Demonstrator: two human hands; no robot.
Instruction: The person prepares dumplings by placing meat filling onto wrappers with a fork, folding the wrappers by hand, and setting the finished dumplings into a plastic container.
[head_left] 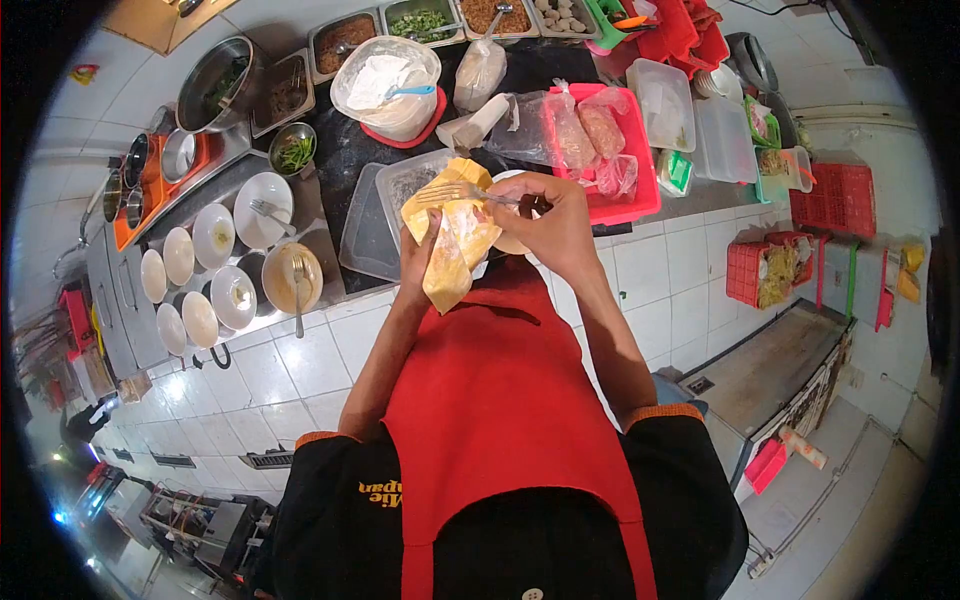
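My left hand (415, 262) is closed round a crumpled yellow cloth (462, 245) with white and reddish patches, held up in front of my apron. One pointed end of it hangs down below the fingers. My right hand (558, 222) pinches a metal fork (452, 191) by its handle. The tines point left and lie across the upper part of the cloth. Just behind, a clear plastic container (398, 205) sits on the dark counter, partly hidden by the cloth. A pale round dish (508, 243) shows partly behind my right hand.
Several white bowls (212, 236) stand at the left, some with forks in or on them. A white tub of powder (388, 90) with a blue-handled utensil is at the back. A red tray (640, 180) with bagged food lies to the right, beside clear plastic boxes (722, 140).
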